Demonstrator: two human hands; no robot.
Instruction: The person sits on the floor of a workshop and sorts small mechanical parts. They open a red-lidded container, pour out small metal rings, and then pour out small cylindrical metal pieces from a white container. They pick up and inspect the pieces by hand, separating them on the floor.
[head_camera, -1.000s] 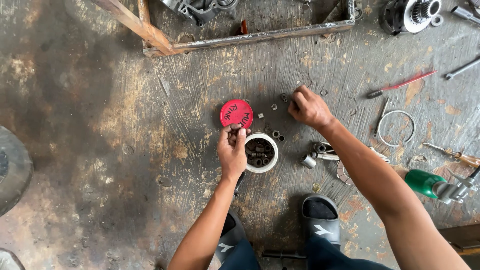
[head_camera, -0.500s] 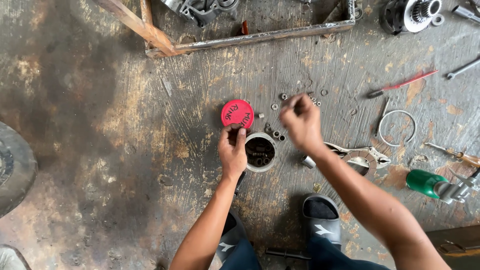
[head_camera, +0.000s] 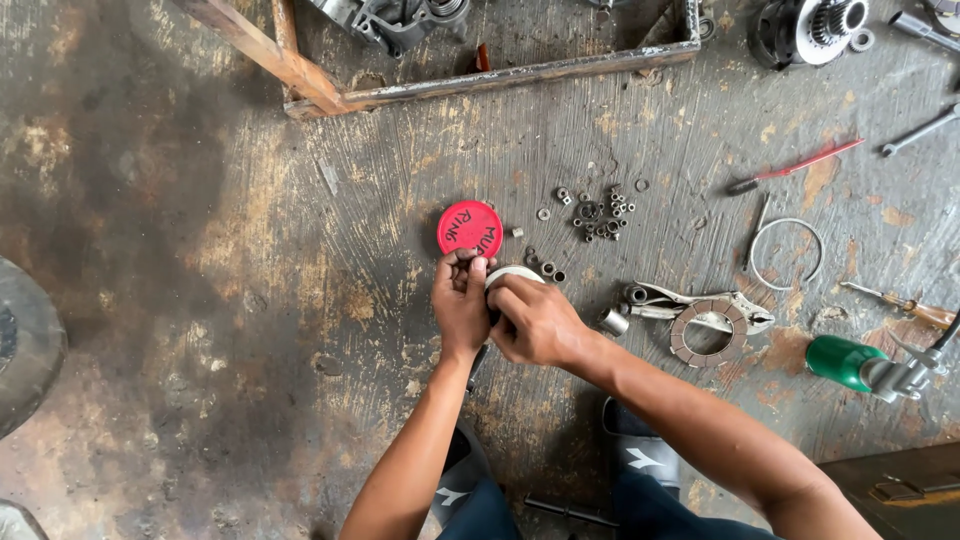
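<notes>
- The left hand rests at the rim of a small white tub on the floor, its fingertips bunched narrowly together at the top; whether they pinch a small part cannot be told.
- The right hand lies over the tub from the right side, fingers curled down on its rim and covering most of it, so only a white arc of the rim shows above the knuckles.
- The two hands touch each other over the tub, which sits right beneath them.
- A round red lid lies flat on the floor just above the left fingertips, very close to the tub.
- A loose cluster of small nuts and washers is scattered above and to the right of the right hand, with a few more pieces just beside the tub's rim.
- To the right of the right hand, near it, lie a small metal sleeve, a pair of pliers and a flat brown ring-shaped disc lying over the pliers.
- Further right are a wire ring, a red-handled tool and a green tool, all well apart from the hands.
- A wooden and metal frame lies well above both hands.
</notes>
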